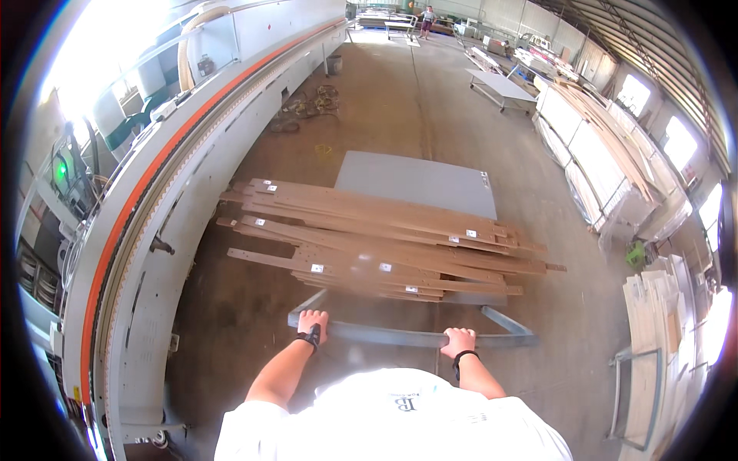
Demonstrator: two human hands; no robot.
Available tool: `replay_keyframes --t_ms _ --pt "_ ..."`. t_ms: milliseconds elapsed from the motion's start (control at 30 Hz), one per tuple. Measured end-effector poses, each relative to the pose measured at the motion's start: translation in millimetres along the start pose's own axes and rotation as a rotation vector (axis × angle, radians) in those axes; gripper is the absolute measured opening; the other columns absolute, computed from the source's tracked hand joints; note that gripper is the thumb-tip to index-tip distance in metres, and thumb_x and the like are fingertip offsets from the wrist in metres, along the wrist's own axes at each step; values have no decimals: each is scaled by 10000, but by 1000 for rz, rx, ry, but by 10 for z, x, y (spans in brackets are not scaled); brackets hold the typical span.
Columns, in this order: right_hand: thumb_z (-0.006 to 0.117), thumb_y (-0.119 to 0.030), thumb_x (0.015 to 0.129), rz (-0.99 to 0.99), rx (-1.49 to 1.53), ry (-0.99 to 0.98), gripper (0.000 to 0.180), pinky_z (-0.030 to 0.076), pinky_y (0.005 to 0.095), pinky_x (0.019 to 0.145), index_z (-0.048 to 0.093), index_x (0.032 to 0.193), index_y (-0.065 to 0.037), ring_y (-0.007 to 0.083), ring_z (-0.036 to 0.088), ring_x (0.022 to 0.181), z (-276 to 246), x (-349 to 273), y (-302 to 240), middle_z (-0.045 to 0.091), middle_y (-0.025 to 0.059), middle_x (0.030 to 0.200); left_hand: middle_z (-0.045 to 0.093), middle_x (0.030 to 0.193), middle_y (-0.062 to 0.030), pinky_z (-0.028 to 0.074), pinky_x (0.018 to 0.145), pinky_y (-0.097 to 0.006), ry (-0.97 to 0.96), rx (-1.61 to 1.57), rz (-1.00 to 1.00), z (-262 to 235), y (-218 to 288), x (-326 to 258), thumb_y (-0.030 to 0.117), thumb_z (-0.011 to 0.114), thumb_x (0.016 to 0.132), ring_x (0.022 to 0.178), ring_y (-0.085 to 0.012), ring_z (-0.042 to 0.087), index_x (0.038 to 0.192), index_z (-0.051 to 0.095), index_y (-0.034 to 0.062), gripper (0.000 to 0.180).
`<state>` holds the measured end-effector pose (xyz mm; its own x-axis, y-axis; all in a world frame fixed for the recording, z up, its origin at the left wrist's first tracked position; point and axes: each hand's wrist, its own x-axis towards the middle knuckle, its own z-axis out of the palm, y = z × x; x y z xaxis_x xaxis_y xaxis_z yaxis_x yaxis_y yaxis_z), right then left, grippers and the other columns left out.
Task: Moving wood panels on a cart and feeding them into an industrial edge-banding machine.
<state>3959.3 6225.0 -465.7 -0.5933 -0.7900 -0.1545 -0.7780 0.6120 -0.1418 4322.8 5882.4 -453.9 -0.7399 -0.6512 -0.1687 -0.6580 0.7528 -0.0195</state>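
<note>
A grey metal push bar [388, 336] runs across in front of me, part of the handle frame of a cart. My left hand [314, 323] is wrapped round its left part, and my right hand [460, 340] grips it right of the middle. Just beyond the bar lies a stack of long brown boards [369, 250] with small white labels, their ends uneven. Under and behind them a flat grey panel [415, 180] shows. The cart's wheels are hidden.
A long white machine with an orange stripe [165, 157] stands along the left. Coiled straps or hoses [311, 107] lie on the floor beside it. On the right are stacked boards [592, 146], a white-topped table [501, 84] and leaning panels [649, 323]. Far ahead stands a person [427, 21].
</note>
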Motion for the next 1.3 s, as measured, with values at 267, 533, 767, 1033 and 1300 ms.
replay_keyframes --t_ms 267,533,767,1033,1300 --pt "777 -254 718 -70 56 72 376 406 469 1119 766 1093 -227 269 673 1151 303 -1617 -338 768 22 1096 729 1152 -122 444 1086 -457 48 3 -45 359 -19 -1625 155 745 793 1196 -325 650 1116 694 119 329" --pt "777 -319 744 -41 37 -116 470 448 455 1081 760 1208 -252 274 677 1202 669 -3307 -440 776 31 1185 734 1176 -111 419 1074 -442 -2 82 -137 748 324 -3353 194 726 814 1209 -303 640 1139 713 124 332" --pt "825 -368 697 -15 10 -59 427 479 476 1029 782 1106 -250 295 702 1141 946 -4790 -658 784 49 1134 722 1164 -105 440 1084 -450 -9 8 -55 1027 354 -4869 205 753 767 1210 -317 629 1130 693 132 375" --pt "799 -262 711 41 -68 58 359 453 474 1018 760 1064 -216 313 675 1109 1422 -6272 -588 756 54 1072 697 1064 -74 445 1033 -440 255 -151 84 1439 616 -6391 186 784 702 1126 -300 634 1055 675 142 372" --pt "771 -280 809 168 -143 -211 440 381 449 1174 750 1242 -206 295 616 1304 1763 -7920 -878 721 78 1301 706 1096 -79 443 1024 -452 250 -126 97 1990 744 -8177 158 755 709 1152 -300 635 1090 684 142 388"
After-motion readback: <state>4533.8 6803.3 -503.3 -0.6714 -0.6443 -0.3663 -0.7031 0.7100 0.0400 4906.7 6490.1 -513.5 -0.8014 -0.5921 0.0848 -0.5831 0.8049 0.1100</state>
